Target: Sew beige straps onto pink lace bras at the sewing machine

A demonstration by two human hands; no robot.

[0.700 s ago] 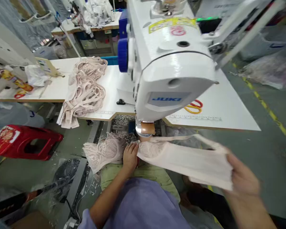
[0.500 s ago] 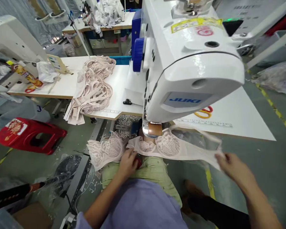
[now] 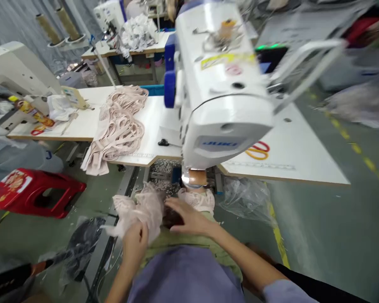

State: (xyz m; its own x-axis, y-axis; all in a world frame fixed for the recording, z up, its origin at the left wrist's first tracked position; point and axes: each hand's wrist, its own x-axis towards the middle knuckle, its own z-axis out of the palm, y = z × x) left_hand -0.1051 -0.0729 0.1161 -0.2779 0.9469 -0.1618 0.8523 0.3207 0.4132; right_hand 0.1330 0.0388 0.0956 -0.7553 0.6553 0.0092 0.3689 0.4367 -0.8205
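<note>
My left hand (image 3: pixel 135 240) is closed on a pale pink lace bra (image 3: pixel 147 210), which is bunched up and blurred by motion. To its right, my right hand (image 3: pixel 189 218) is held with its fingers stretched out and apart, pointing left beside the bra. Under it is a dark reddish patch I cannot make out. More pale lace fabric (image 3: pixel 199 199) lies just below the needle end of the white sewing machine (image 3: pixel 227 122), above my lap. Whether that fabric joins the bra is hidden behind my right hand.
A heap of pale pink straps and bras (image 3: pixel 118 126) covers the table (image 3: pixel 154 126) left of the machine. Orange and red scissors (image 3: pixel 258 150) lie on the right side. A red stool (image 3: pixel 34 191) stands at left, and a clear plastic bag (image 3: pixel 248 195) hangs below the table edge.
My right hand has let go of the bra's stretched right end and moved left to the middle. My left hand has moved left and gathered up the bra. The view has shifted slightly.
</note>
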